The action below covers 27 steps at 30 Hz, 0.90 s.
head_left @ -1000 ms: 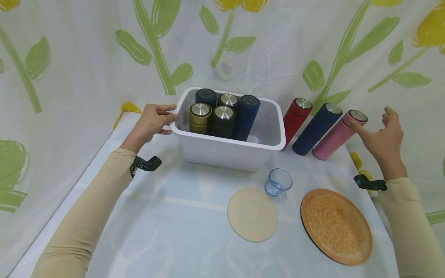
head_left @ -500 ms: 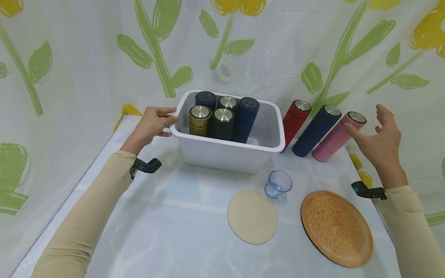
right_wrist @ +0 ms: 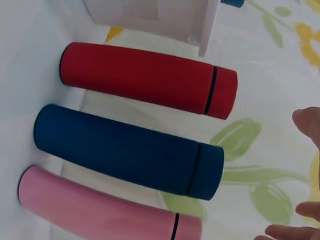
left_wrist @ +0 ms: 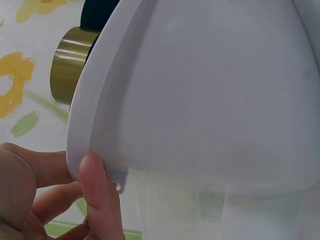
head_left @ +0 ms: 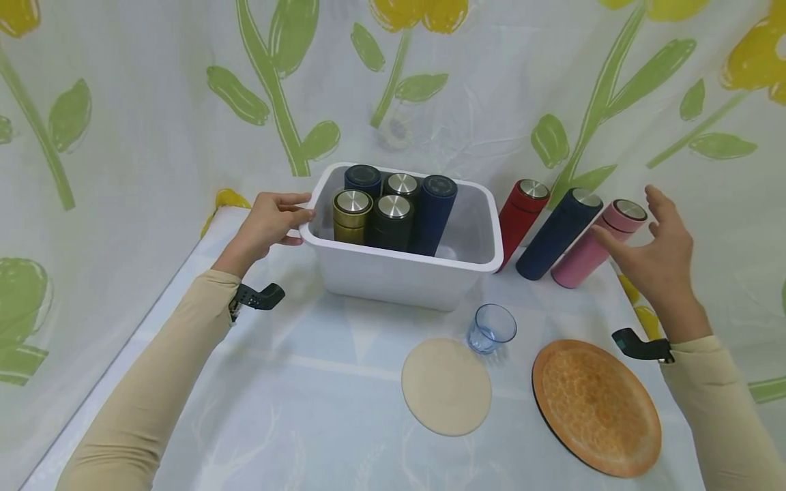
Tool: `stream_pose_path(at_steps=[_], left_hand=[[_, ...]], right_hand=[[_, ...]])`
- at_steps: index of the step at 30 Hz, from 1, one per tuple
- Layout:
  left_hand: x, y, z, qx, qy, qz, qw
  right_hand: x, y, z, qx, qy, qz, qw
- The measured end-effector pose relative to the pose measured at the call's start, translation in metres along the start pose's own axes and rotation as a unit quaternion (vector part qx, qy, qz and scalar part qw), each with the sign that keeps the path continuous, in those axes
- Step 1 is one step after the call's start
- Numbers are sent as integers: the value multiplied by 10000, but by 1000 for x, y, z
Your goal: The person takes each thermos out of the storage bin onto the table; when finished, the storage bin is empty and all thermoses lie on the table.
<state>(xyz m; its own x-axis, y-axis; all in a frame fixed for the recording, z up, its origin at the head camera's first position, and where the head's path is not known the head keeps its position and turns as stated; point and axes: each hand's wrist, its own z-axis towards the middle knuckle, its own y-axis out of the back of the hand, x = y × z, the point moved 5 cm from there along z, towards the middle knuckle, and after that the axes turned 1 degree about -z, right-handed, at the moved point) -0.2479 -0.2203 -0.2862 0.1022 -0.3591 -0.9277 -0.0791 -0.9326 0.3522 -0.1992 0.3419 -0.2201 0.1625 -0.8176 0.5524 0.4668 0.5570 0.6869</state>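
Note:
In the head view my left hand [head_left: 269, 221] pinches the left rim of a white plastic bin [head_left: 393, 278]; the left wrist view shows its thumb [left_wrist: 102, 197] on the outer face. Inside the bin stand a gold thermos [head_left: 351, 221], a black thermos [head_left: 390, 225], a tilted navy thermos [head_left: 434, 215] and two dark ones behind. My right hand [head_left: 660, 269] hovers with fingers spread around the pink thermos [head_left: 586, 252], partly covering it. A blue thermos [head_left: 557, 235] and a red thermos [head_left: 520, 221] stand to its left. The right wrist view shows the hand's fingertips apart from the bottles.
A small blue glass [head_left: 491, 331] stands in front of the bin, beside a round beige mat [head_left: 446, 389]. A round orange-brown mat [head_left: 595, 409] lies at the table's right side. A flowered curtain [head_left: 460, 123] hangs close behind the bin.
My right hand has moved leftward, from the right of the pink thermos to partly in front of it. The left hand keeps its place on the rim. The view has tilted slightly up.

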Motion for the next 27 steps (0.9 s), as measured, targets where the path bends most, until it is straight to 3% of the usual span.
stream_pose_path(at_steps=[5, 19, 27], left_hand=[[0, 1, -1, 1, 6, -21, 10000], [5, -3, 0, 55, -6, -51, 10000], [0, -2, 5, 27, -102, -30, 9999]], right_hand=[[8, -4, -2, -32, 284, 65, 9996], [26, -16, -14, -178, 550, 248, 9980], [43, -26, -10, -122, 895, 541, 9944]])
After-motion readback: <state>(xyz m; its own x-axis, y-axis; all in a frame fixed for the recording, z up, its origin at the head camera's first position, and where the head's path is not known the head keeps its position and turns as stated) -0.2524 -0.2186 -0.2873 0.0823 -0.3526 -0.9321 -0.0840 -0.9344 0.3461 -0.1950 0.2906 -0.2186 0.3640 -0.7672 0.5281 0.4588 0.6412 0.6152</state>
